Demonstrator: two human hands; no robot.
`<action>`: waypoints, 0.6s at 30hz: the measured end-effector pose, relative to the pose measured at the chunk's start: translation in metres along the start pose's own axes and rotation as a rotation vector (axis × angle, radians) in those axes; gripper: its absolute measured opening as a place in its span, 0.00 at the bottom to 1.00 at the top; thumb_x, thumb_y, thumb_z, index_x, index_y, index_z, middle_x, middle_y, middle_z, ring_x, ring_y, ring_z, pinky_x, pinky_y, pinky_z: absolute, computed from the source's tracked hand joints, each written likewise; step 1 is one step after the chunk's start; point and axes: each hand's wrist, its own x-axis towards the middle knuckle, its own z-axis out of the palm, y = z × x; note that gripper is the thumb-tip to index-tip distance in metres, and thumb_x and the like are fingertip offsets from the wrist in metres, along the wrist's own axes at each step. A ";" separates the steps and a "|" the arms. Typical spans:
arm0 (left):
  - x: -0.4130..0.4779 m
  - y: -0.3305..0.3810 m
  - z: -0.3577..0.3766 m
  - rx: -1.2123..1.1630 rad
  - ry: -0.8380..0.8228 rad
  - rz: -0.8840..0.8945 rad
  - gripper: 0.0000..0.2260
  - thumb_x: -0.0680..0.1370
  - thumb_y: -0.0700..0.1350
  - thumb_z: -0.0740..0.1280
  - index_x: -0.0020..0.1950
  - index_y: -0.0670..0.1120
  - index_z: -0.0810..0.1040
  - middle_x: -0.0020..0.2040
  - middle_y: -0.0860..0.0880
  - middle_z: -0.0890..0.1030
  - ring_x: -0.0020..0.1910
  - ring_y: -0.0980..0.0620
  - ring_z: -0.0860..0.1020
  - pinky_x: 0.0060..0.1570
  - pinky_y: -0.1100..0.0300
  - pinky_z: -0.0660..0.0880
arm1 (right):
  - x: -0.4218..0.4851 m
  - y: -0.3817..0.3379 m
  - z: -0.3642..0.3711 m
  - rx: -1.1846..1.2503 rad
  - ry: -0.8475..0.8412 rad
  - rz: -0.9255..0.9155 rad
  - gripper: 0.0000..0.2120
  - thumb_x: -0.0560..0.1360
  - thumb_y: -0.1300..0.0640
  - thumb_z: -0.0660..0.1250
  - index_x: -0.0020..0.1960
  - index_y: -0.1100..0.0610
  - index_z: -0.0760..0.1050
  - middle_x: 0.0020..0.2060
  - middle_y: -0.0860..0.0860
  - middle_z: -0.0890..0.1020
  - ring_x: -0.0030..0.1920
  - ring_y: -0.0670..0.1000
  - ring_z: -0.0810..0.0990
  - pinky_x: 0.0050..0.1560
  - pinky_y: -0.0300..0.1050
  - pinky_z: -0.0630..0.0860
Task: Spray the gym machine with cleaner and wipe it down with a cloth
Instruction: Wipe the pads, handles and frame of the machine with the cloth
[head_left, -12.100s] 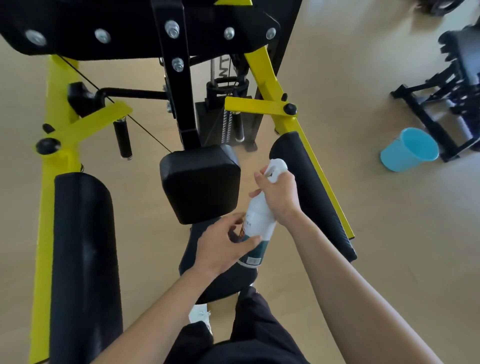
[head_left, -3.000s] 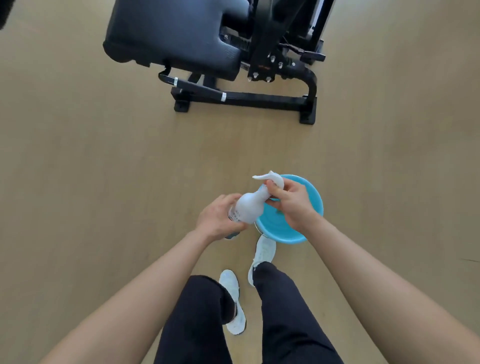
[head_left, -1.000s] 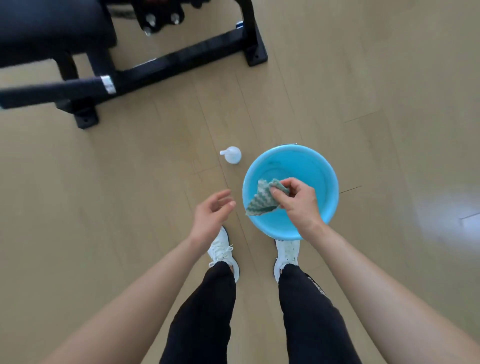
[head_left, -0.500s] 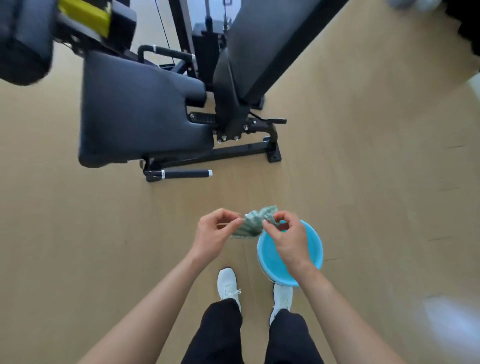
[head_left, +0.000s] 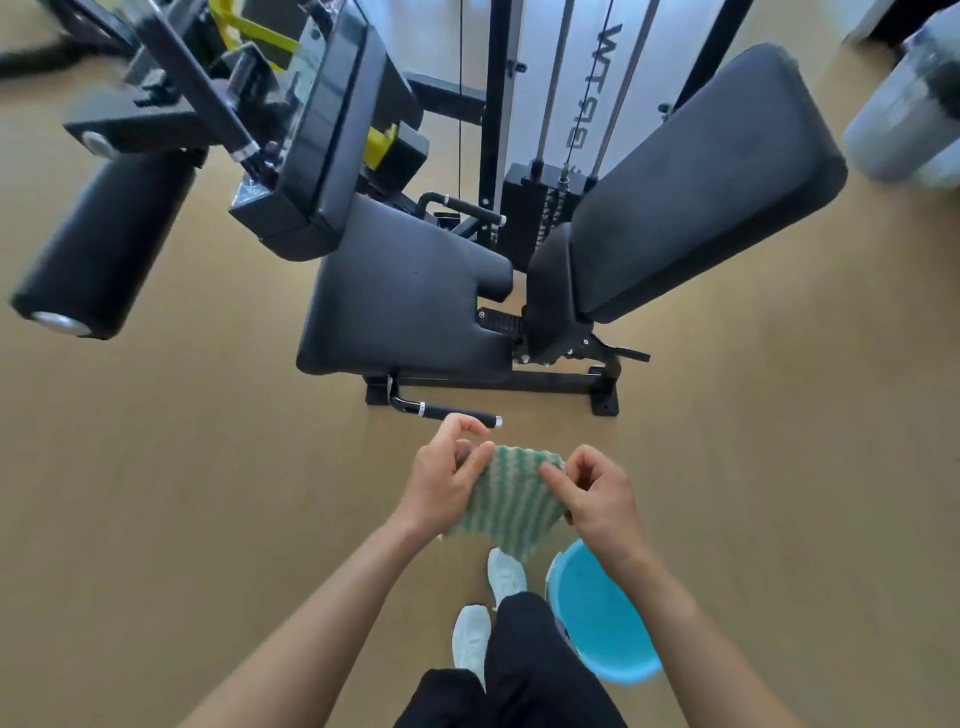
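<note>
Left hand (head_left: 447, 483): fingers curled, thumb and fingertips pinching the left edge of the cloth; held in the air at mid-frame.
Right hand (head_left: 597, 499): fingers curled, thumb and forefinger pinching the right edge of the cloth; level with the other hand and near it.
Cloth (head_left: 511, 499): green-and-white wavy-striped; stretched flat between the two hands, lower edge hanging free above the floor, apart from the machine.
Gym machine (head_left: 519, 384): black frame with yellow parts, standing on the floor straight ahead of the hands, beyond the cloth.
Seat pad (head_left: 405, 306): black, padded, at the centre of the machine, nearest the hands.
Backrest pad (head_left: 696, 182): long, black, tilted up to the right of the seat pad.
Roller pad (head_left: 98, 244): black cylinder with a metal end cap, at far left, raised off the floor.
Weight stack (head_left: 540, 208): black plates on two steel guide rods, behind the seat pad.
Adjustment handle (head_left: 447, 410): black grip with silver bands, low at the front of the base, just beyond the left hand's fingers in this view.
Bucket (head_left: 602, 623): light blue, on the floor just beside the person's right leg, below the right forearm.
Shoes (head_left: 506, 571): white, one ahead of the other, below the cloth.
Trousers (head_left: 530, 670): black.
Floor (head_left: 208, 493): tan wood-look boards.
</note>
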 end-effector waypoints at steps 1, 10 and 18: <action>0.004 0.000 -0.007 -0.002 -0.015 -0.016 0.04 0.82 0.47 0.70 0.53 0.55 0.75 0.31 0.52 0.72 0.31 0.53 0.68 0.36 0.56 0.68 | 0.008 -0.001 0.001 0.015 -0.008 0.009 0.18 0.77 0.57 0.75 0.36 0.54 0.68 0.29 0.47 0.70 0.32 0.49 0.69 0.32 0.48 0.72; 0.059 0.048 -0.088 0.087 0.030 -0.016 0.04 0.74 0.44 0.79 0.46 0.50 0.86 0.40 0.59 0.85 0.38 0.59 0.81 0.41 0.61 0.79 | 0.101 -0.079 0.023 0.064 -0.411 -0.003 0.08 0.74 0.63 0.77 0.52 0.57 0.84 0.45 0.58 0.86 0.48 0.60 0.85 0.52 0.57 0.83; 0.089 0.105 -0.189 0.206 0.492 -0.006 0.09 0.77 0.49 0.76 0.42 0.52 0.78 0.32 0.54 0.80 0.29 0.59 0.74 0.29 0.63 0.71 | 0.186 -0.204 0.083 -0.107 -0.599 -0.209 0.05 0.77 0.66 0.72 0.46 0.57 0.80 0.36 0.58 0.82 0.35 0.53 0.80 0.37 0.48 0.80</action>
